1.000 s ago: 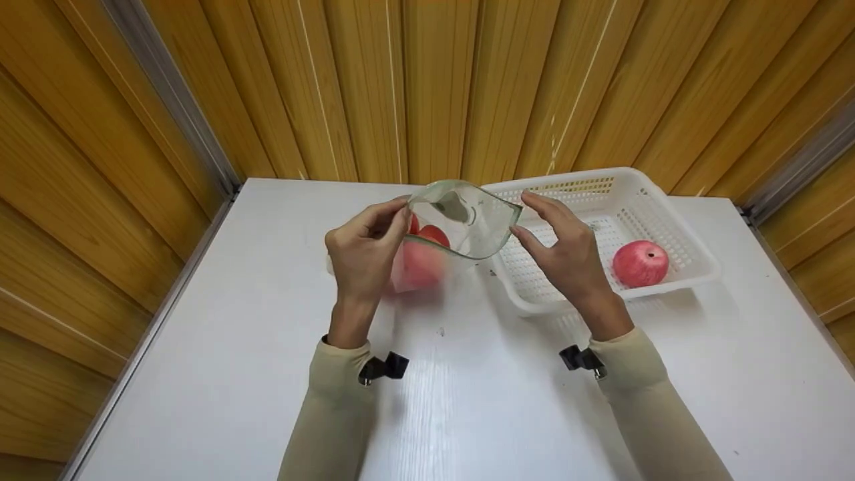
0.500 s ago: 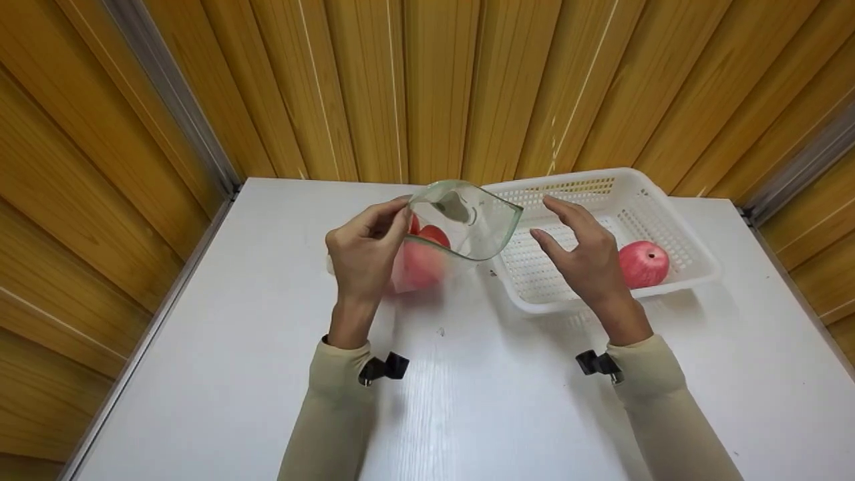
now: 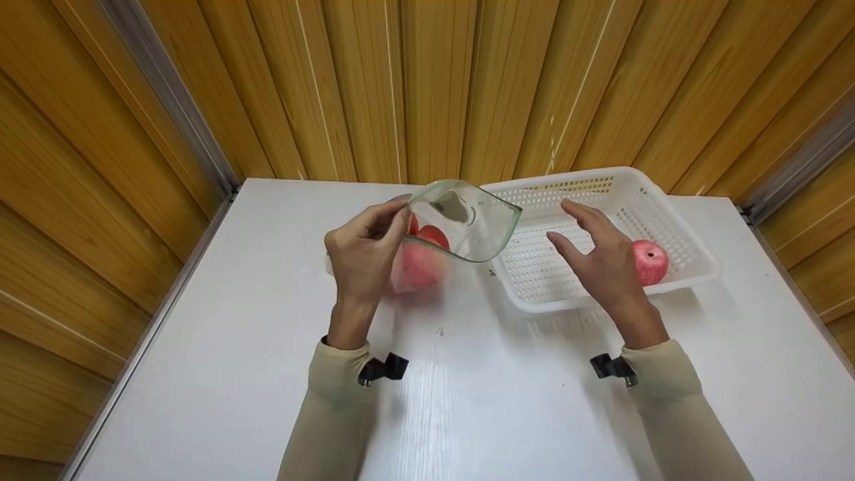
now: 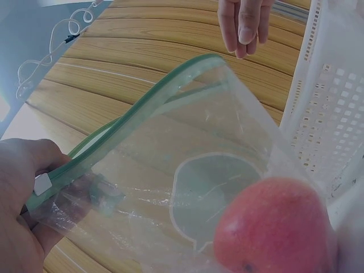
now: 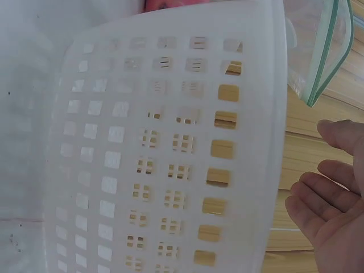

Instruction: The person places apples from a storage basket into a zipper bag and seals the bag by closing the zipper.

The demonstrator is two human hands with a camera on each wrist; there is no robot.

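A clear zip bag [image 3: 491, 230] with a green zip edge hangs from my left hand [image 3: 366, 250], which pinches its left corner between thumb and fingers. Its mouth gapes wide, and red apples [image 3: 422, 264] show inside near the bottom. In the left wrist view, a white slider sits on the zip beside the thumb, and one apple [image 4: 276, 224] fills the bag's lower right. My right hand [image 3: 611, 267] hovers above the white basket [image 3: 534, 306], holding nothing, thumb and fingers spread apart. Just beyond it a red apple [image 3: 650, 262] lies in the basket, partly covered by the hand.
The perforated basket stands on a white table [image 3: 267, 374] at the back right. Yellow wood-grain panels [image 3: 434, 93] rise behind the table and along both sides. A white cable [image 4: 54, 45] shows at the upper left of the left wrist view.
My right hand has come away from the bag's right corner and moved right over the basket, now partly covering the apple there. My left hand and the bag have hardly moved.
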